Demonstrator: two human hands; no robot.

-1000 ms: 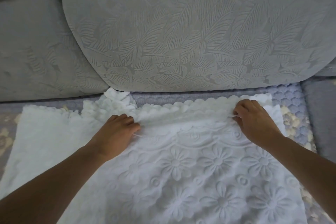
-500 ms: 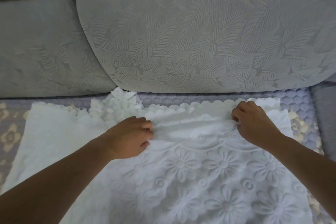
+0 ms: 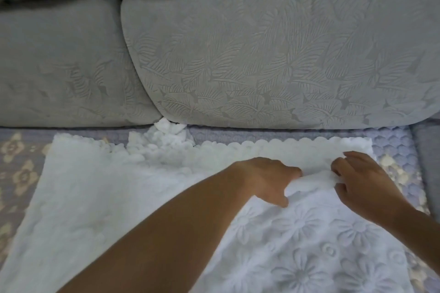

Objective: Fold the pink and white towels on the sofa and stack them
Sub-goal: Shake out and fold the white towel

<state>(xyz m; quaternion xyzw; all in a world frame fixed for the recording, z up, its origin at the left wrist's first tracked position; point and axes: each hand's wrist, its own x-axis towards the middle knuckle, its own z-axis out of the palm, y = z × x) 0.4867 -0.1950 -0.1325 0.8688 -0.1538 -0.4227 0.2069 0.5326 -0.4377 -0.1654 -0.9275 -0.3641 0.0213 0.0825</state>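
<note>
Head view: my left hand [image 3: 266, 178] and right hand [image 3: 364, 183] pinch raised ridge of white towel [image 3: 309, 233] between fingers; keep grips level, lift evenly, align scalloped edge beyond fingertips.

One white towel [image 3: 114, 197], two hands, two back cushions.

white towel [image 3: 297, 245]: embossed flowers, scalloped edge | sofa cushions [image 3: 273, 59]: grey, leaf relief | seat cover [image 3: 21, 164]: lilac, beige floral motifs
</note>
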